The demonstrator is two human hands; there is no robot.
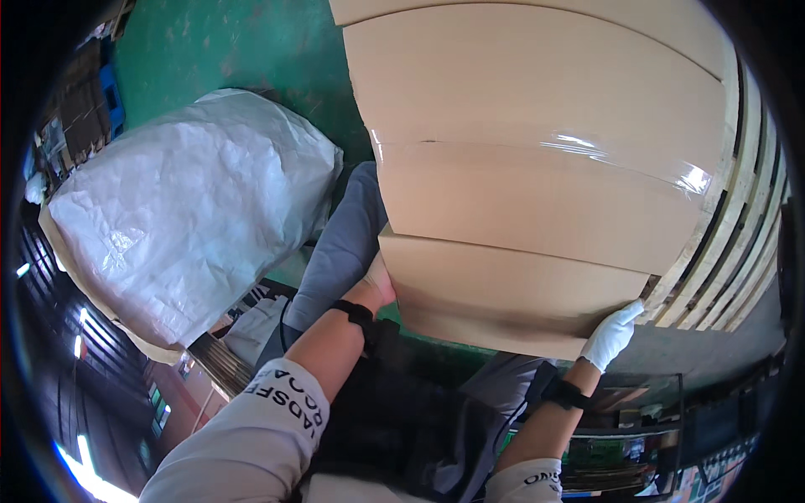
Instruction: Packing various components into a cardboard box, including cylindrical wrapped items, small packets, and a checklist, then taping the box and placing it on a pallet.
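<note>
left hand (382,280) against cardboard box (503,289), gloved right hand (610,338) holding end

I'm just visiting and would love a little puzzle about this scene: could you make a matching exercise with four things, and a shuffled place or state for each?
Things:
1. Right hand
2. Large wrapped bundle
3. Pale wooden slats
4. Clear tape

Places or states:
A. Running across the brown cardboard, shiny in spots
B. Whitish and wrinkled, at the left of the picture
C. White-gloved, at the cardboard's near right corner
D. Showing past the cardboard's right edge

Pairs: 1-C, 2-B, 3-D, 4-A
</note>
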